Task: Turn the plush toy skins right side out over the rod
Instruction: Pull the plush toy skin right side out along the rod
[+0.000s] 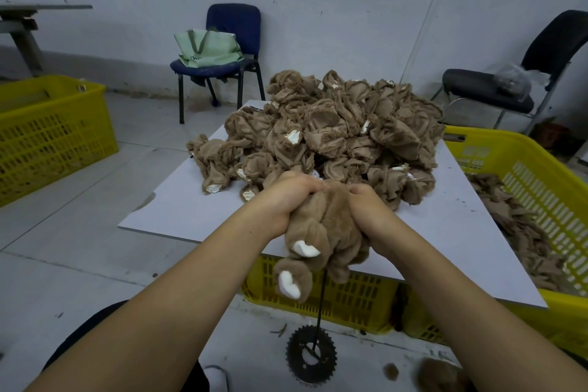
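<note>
Head view looks down on two bare forearms meeting over a thin black upright rod [322, 305], which rises from a black toothed sprocket base [310, 356] on the floor. Bunched on top of that rod sits a soft tan plush toy skin with white paw patches [321, 239], just in front of the white board [178, 207]. The left hand [286, 200] and the right hand [370, 210] both clench the skin, fingers curled deep into the fabric on either side. It looks light and limp (fur side already showing, so this one seems mostly turned). I'd judge the pile will slip a little, so a full fistful near the seam opening holds better than a fingertip pinch. Behind, a heap of inside-out brown fabric skins [334, 127] waits on the board, beside a yellow slotted plastic crate [515, 175].
</note>
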`<control>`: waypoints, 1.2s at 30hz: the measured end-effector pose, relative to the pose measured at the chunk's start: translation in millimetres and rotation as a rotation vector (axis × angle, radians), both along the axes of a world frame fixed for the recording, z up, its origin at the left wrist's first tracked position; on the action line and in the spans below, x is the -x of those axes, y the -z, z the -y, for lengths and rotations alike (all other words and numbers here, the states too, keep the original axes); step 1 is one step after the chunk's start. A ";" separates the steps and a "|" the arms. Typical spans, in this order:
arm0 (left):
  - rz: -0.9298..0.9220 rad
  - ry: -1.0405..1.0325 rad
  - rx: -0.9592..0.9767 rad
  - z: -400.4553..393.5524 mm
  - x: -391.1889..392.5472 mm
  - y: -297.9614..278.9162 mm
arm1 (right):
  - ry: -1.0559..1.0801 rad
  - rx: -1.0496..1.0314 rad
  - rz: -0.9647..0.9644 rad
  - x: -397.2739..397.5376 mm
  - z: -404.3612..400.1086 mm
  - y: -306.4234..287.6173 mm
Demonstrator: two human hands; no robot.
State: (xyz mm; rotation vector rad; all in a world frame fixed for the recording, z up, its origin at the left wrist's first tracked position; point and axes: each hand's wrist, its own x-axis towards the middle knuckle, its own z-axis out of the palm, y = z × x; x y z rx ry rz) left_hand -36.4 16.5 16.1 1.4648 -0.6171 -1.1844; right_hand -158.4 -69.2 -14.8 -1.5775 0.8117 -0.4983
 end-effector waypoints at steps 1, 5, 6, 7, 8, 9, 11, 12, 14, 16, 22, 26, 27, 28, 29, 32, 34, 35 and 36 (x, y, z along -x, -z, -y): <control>0.025 0.000 0.000 0.5 -0.1 -0.1 | 0.018 0.022 -0.018 -0.2 -1.0 1.7; 0.109 0.112 0.036 -4.3 -5.8 -6.5 | 0.064 0.101 -0.010 2.0 -4.6 -2.2; 0.200 0.138 0.031 -6.6 -7.7 -8.5 | 0.066 0.104 -0.004 3.0 -5.5 -4.3; 0.305 0.153 0.024 -9.1 -9.6 -10.4 | 0.067 0.107 -0.003 4.2 -6.3 -6.3; 0.394 0.158 0.021 -11.7 -11.4 -12.0 | 0.071 0.114 -0.003 5.5 -7.3 -8.0; 0.451 0.157 0.021 -14.2 -12.9 -13.1 | 0.069 0.119 0.000 7.0 -9.1 -9.8; 0.506 0.141 0.026 -19.1 -14.9 -13.0 | 0.040 0.120 0.016 10.7 -14.7 -13.5; 0.534 0.130 0.033 -21.3 -14.8 -12.3 | 0.021 0.127 0.027 12.8 -17.8 -14.7; 0.611 0.111 0.070 -25.0 -11.5 -10.7 | -0.002 0.159 0.048 17.6 -21.6 -14.1; 0.688 0.103 0.121 -27.9 -7.6 -10.2 | -0.002 0.198 0.059 22.0 -22.5 -11.4; 0.860 0.115 0.287 -36.6 2.0 -13.9 | -0.014 0.247 0.124 38.2 -26.0 -17.9; 0.934 0.123 0.421 -44.7 6.5 -16.7 | -0.057 0.335 0.033 46.0 -34.0 -21.8; 0.939 0.143 0.440 -46.5 7.0 -17.0 | -0.079 0.370 0.020 47.0 -36.9 -22.0; 0.938 0.164 0.451 -48.3 7.7 -17.3 | -0.109 0.403 0.012 47.6 -39.7 -21.6; 0.935 0.184 0.456 -49.9 8.4 -17.7 | -0.136 0.422 0.002 47.8 -42.7 -21.2; 0.924 0.213 0.474 -52.9 8.7 -18.6 | -0.152 0.423 -0.030 49.1 -48.8 -21.0; 0.918 0.213 0.482 -54.7 8.0 -19.4 | -0.150 0.419 -0.032 50.2 -50.6 -19.9; 0.915 0.212 0.485 -55.3 7.8 -19.7 | -0.149 0.415 -0.026 50.6 -51.9 -19.5; 0.914 0.211 0.488 -55.9 7.8 -19.8 | -0.142 0.410 -0.014 50.9 -53.4 -19.0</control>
